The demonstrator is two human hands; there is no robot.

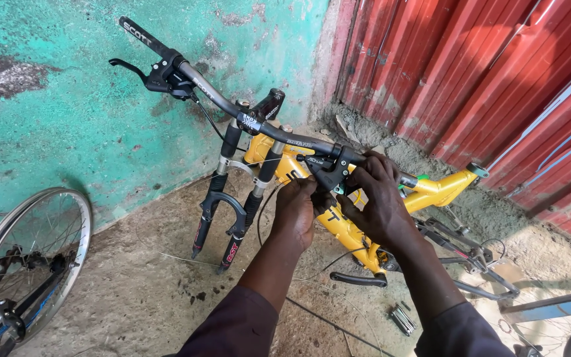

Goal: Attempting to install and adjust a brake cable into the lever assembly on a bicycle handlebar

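Yellow bicycle frame (345, 228) leans wheel-less against the turquoise wall (67, 119), its suspension fork (229, 211) resting on the dirt ground (140, 277), red corrugated sheeting (484, 73) to the right. A spoked wheel (21, 264) sits near left. Across the top runs the black handlebar (232, 106). Both hands meet at the right-end brake lever (325, 173): left hand (295, 208) pinching beneath it, right hand (381, 198) grasping the lever clamp from the right. A multi-tool (402, 318) lies near right.

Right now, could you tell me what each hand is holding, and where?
Both the left hand and right hand grip the black brake lever on the handlebar.
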